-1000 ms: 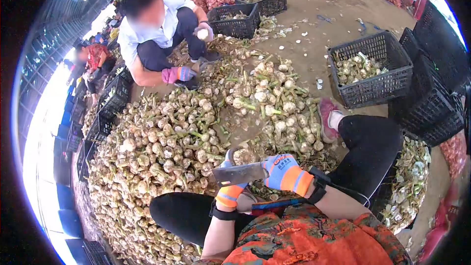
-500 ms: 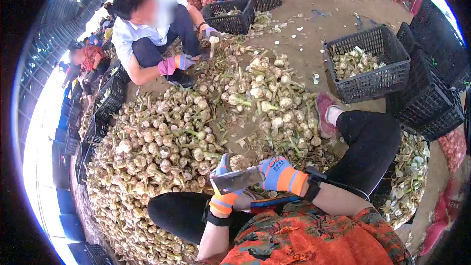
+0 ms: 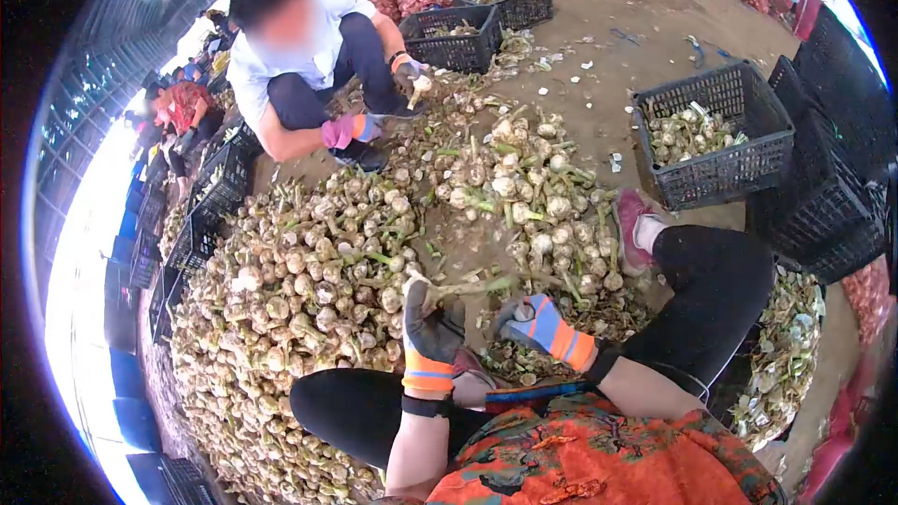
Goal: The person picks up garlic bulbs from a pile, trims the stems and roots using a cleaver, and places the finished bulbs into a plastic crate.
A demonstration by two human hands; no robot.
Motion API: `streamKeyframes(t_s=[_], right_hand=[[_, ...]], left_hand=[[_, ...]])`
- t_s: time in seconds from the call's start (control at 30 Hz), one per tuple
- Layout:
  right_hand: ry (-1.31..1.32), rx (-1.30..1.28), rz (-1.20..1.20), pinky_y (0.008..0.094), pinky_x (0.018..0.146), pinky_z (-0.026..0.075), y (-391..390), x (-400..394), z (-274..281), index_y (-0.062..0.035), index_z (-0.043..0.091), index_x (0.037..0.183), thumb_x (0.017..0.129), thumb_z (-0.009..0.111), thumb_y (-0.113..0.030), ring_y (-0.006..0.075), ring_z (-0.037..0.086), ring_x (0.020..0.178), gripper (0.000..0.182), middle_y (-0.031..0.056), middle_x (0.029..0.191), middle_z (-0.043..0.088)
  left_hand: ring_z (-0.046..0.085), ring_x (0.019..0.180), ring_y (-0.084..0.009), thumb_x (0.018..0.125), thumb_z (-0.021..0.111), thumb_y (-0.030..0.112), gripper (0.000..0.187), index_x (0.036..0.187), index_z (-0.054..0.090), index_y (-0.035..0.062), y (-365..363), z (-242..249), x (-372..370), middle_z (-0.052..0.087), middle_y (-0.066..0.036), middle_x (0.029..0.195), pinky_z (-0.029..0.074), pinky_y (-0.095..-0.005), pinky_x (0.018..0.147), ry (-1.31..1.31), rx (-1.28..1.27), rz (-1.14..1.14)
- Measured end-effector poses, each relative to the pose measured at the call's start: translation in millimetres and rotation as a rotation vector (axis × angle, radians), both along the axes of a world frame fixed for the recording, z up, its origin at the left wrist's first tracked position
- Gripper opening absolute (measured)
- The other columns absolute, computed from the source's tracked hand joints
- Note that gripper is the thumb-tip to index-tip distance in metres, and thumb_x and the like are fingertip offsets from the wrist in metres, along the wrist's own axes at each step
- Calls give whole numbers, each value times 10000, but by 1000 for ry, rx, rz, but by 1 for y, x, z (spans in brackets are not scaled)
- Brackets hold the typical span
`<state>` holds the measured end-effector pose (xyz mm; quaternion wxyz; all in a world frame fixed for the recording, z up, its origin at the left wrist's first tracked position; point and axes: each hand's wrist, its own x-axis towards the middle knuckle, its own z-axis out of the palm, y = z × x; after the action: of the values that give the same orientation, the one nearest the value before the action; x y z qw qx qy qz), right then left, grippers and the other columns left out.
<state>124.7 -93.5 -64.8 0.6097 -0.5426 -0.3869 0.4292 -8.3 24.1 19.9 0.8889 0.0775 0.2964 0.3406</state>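
Left hand (image 3: 428, 337) gripping garlic stalk (image 3: 463, 287), garlic heap (image 3: 309, 271)

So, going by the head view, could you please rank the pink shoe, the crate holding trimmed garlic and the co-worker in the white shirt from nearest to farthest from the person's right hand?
1. pink shoe, just up and to the right of the right hand.
2. crate holding trimmed garlic, farther up on the right.
3. co-worker in the white shirt, across the garlic pile at upper left.
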Motion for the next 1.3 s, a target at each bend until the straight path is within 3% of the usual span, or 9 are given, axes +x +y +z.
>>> streamKeyframes(t_s=[0.03,0.27,0.43,0.57,0.67,0.83,0.97,1.0,1.3], right_hand=[[389,12,0,249,621,451,6,-2,-3,-25,615,765,713,624,-81,100,556,674,77,33,726,612],[-140,-228,-42,308,554,448,3,0,12,-10,597,876,742,570,-81,157,563,620,153,67,692,596],[633,-93,-551,308,452,435,10,55,-102,-3,597,880,825,511,-184,202,583,577,207,80,666,592],[372,-8,-436,315,445,433,-4,84,-14,-28,552,886,867,445,-277,171,515,503,271,40,605,520],[1378,309,-258,316,443,415,3,80,-52,-43,534,896,873,415,-342,174,503,498,322,54,613,514],[1109,-221,-538,299,389,397,1,48,-38,-46,499,947,814,544,-141,153,524,517,170,92,761,580],[1159,-50,-444,267,364,374,17,69,7,-17,517,891,785,568,-25,167,527,496,119,114,751,598],[1532,12,-449,251,363,369,19,74,10,0,527,863,772,571,11,167,521,474,102,116,726,600],[917,-218,-444,228,384,369,20,64,16,37,587,822,755,568,6,113,512,474,77,83,667,590]], left_hand=[[604,698,-162,796,607,216,102,842,591,126,0,-7,1,622,-21,774,527,-306,632,-23,-43,19],[593,648,-155,777,610,233,114,738,589,127,-22,0,24,608,-1,676,524,-294,572,-75,-123,145],[548,639,-181,786,600,260,192,857,560,85,28,29,-16,598,-47,804,468,-258,544,24,285,232],[538,928,-198,809,596,301,322,1010,528,58,129,29,-98,576,-72,1001,425,-290,836,-376,383,674],[529,771,-124,849,533,362,308,1018,573,108,171,-68,-10,589,-21,890,401,-241,709,413,561,452],[587,791,-264,728,610,101,358,1085,586,117,197,-287,78,638,-86,890,456,-327,686,1436,1666,-637],[571,690,-237,703,632,99,285,987,611,85,212,-417,115,635,-105,760,443,-320,618,1663,1943,-521],[571,726,-242,722,616,108,284,1003,600,75,202,-398,117,630,-107,799,450,-332,640,1648,1869,-534],[576,910,-277,749,588,6,368,1105,496,-7,137,-225,103,577,-131,1023,495,-358,811,402,775,-49]])
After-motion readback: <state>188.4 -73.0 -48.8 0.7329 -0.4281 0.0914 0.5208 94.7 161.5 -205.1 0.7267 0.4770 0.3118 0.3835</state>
